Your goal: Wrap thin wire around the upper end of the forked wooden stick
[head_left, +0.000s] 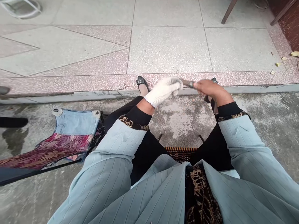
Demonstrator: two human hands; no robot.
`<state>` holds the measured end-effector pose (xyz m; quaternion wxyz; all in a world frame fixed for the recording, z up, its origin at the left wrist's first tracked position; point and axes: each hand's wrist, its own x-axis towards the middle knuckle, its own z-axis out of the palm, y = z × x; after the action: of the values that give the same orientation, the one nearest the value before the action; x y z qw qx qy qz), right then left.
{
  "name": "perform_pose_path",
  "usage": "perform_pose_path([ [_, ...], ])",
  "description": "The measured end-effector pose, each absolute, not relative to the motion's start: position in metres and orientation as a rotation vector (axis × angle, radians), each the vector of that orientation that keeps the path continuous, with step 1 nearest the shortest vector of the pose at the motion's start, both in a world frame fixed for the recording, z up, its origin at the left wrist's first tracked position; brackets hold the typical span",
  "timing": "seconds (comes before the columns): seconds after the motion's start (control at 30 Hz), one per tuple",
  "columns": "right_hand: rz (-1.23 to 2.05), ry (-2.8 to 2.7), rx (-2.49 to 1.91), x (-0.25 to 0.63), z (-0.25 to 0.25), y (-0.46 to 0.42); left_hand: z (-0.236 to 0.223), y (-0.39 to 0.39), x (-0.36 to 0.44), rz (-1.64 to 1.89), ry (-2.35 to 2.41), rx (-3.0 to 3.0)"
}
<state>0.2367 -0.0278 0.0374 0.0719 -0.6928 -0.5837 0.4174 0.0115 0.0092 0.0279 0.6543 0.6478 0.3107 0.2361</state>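
My left hand (167, 89) wears a white knitted glove. Its fingers are curled closed around the left end of a slim brown tool with a silvery banded section (188, 83). My right hand (209, 88) is bare and grips the tool's other end, so the tool spans the short gap between my hands. The tool is slightly blurred and both its ends are hidden in my hands, so its exact kind does not show. Both hands are held out above the gap between my knees.
I sit on a woven wicker seat (181, 153), with my feet on a raised tiled step (105, 81). To the left is a folding chair (77, 124) with denim and floral fabric. Furniture legs (229, 11) stand at the upper right, near fallen leaves (277, 64).
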Motion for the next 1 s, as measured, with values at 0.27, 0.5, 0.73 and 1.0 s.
perform_pose_path([
  [0.27, 1.798, -1.513, -1.189, 0.228, 0.035, -0.037, -0.021, 0.003, 0.001, 0.323, 0.796, 1.564],
  [0.5, 1.865, -2.2, -1.636, 0.224, 0.012, -0.027, -0.015, 0.001, -0.016, 0.307, 0.765, 1.547],
  [0.73, 1.463, -1.762, -1.664, 0.212, 0.002, -0.021, -0.039, -0.016, -0.019, 0.226, 0.705, 1.347],
  [1.0, 2.279, -2.039, -1.257, 0.206, 0.003, -0.036, -0.065, -0.009, -0.028, 0.062, 0.736, 1.385],
])
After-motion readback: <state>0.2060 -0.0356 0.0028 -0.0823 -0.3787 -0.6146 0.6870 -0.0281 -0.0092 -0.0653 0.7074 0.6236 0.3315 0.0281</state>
